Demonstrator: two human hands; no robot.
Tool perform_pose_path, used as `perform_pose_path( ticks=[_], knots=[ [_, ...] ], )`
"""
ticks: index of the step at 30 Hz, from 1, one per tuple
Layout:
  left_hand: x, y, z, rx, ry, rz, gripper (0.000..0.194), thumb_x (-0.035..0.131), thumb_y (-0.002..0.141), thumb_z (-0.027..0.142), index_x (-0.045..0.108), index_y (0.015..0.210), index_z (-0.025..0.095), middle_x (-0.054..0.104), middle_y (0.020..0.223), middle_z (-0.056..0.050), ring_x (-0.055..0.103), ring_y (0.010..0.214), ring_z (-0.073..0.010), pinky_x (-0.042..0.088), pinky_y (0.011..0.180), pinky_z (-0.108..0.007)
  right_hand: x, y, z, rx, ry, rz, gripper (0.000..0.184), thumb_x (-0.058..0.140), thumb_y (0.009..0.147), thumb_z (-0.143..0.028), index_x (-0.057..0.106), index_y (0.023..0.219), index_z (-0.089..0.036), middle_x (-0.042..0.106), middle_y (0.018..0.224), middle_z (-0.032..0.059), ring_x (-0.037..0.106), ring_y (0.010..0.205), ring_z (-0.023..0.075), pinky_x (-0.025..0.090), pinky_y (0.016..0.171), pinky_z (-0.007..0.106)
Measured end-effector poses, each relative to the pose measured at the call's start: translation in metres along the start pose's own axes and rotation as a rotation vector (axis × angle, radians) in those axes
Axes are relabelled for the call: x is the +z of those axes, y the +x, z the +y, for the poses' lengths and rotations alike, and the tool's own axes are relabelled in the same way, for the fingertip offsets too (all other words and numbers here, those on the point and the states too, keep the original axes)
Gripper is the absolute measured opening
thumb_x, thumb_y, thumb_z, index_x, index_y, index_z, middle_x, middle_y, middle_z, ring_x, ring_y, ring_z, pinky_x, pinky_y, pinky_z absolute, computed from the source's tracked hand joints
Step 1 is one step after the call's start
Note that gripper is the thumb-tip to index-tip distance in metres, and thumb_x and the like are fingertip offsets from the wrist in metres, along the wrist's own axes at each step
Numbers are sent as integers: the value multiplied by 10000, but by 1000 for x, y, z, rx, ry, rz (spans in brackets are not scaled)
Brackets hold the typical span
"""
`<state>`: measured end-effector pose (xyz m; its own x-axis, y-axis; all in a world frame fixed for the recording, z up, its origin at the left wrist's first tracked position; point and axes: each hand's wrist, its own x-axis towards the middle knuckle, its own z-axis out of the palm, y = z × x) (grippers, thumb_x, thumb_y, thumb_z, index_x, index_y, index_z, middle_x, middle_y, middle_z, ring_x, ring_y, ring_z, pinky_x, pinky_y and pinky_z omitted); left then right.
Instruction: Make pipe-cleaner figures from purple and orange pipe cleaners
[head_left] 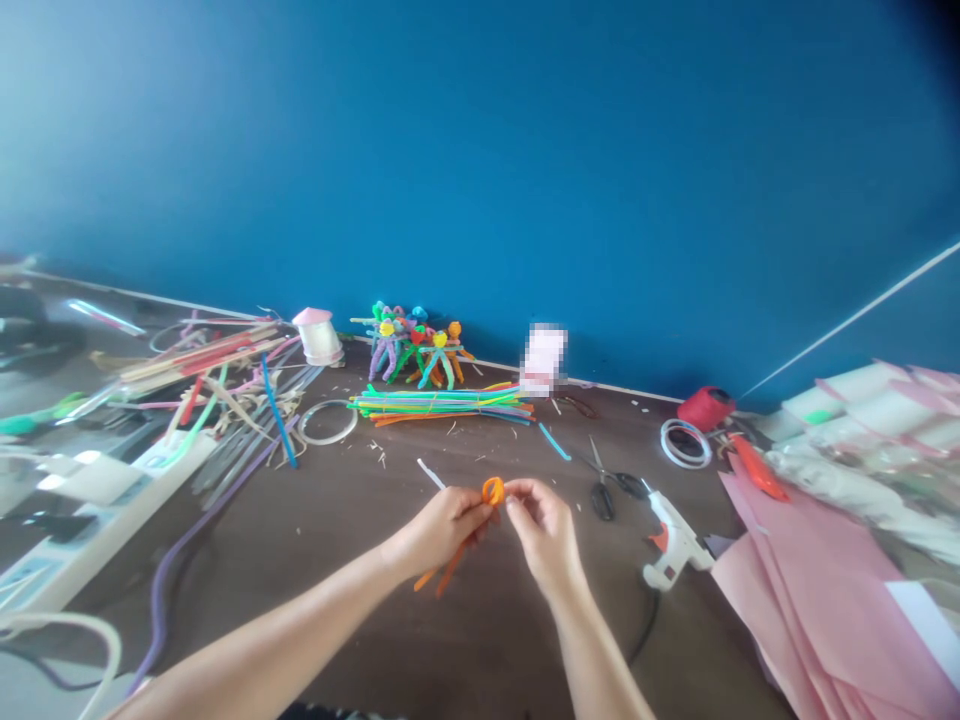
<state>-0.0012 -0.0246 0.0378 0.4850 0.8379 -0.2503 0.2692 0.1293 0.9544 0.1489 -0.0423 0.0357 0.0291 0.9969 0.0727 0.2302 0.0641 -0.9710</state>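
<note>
My left hand (452, 520) pinches an orange pipe cleaner (493, 490) that is bent into a small loop at the top. Two orange ends hang down below that hand. On the loop's right side, the thumb and forefinger of my right hand (541, 525) close against the orange strand. Beyond both hands lies a bundle of coloured pipe cleaners (442, 403). Several small pipe-cleaner figures (439, 362) stand behind the bundle, against the wall.
Scissors (604, 485) and a white glue gun (675, 545) lie to the right, beside pink paper sheets (817, 590). A red thread spool (706, 408) sits farther back. On the left are a power strip (142, 510), loose sticks (217, 360) and a small white pot (319, 340).
</note>
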Motion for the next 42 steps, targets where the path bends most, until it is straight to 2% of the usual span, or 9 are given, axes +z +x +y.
perform_pose_path(
  ticks=[3,9,14,18,26,36,39,42],
  knots=[
    [0,0,-3,-17,18,-13,308,382,795,390,535,747,127,461,562,23,419,469,-75,330,449,-177,-4,-1,-3,-48,-88,50,119,508,743,-233,563,813,-155,581,648,11,525,546,119,421,498,207],
    [4,-3,-8,84,203,37,323,369,804,369,478,600,144,467,543,25,410,496,-79,324,486,-182,2,-8,-5,-158,-211,47,147,488,734,-153,560,859,-182,611,741,19,564,599,122,474,577,220],
    [6,-8,-2,121,347,52,323,350,818,337,500,607,145,479,529,32,419,486,-79,309,487,-183,3,-14,-4,-274,-357,110,183,451,751,-132,584,864,-187,634,787,41,591,668,143,486,626,238],
    [7,-11,2,124,379,43,346,335,824,339,523,610,143,489,522,28,441,486,-84,313,491,-184,3,-16,-3,-332,-397,137,182,433,762,-131,589,843,-181,642,780,53,616,709,156,488,625,236],
    [9,-10,-2,95,293,33,365,340,820,383,567,669,140,485,525,27,437,482,-91,329,487,-185,4,-17,3,-324,-397,151,171,421,783,-119,569,844,-178,647,774,64,624,745,176,488,688,285],
    [10,-11,2,78,252,31,366,355,811,392,569,665,134,476,508,29,429,474,-91,320,477,-192,5,-17,5,-379,-400,209,174,430,778,-123,592,818,-171,651,757,63,614,737,172,485,688,289],
    [10,-10,0,58,207,36,356,377,798,409,567,679,133,480,521,30,428,472,-88,320,474,-192,3,-16,5,-309,-346,173,177,434,783,-133,596,844,-168,656,780,58,619,720,160,489,681,272],
    [7,-6,-5,-25,42,3,354,411,771,441,558,701,127,465,521,34,424,458,-83,322,459,-192,-3,-16,3,-191,-252,105,219,461,784,-165,566,975,-151,644,743,43,605,611,133,492,577,227]
  ],
)
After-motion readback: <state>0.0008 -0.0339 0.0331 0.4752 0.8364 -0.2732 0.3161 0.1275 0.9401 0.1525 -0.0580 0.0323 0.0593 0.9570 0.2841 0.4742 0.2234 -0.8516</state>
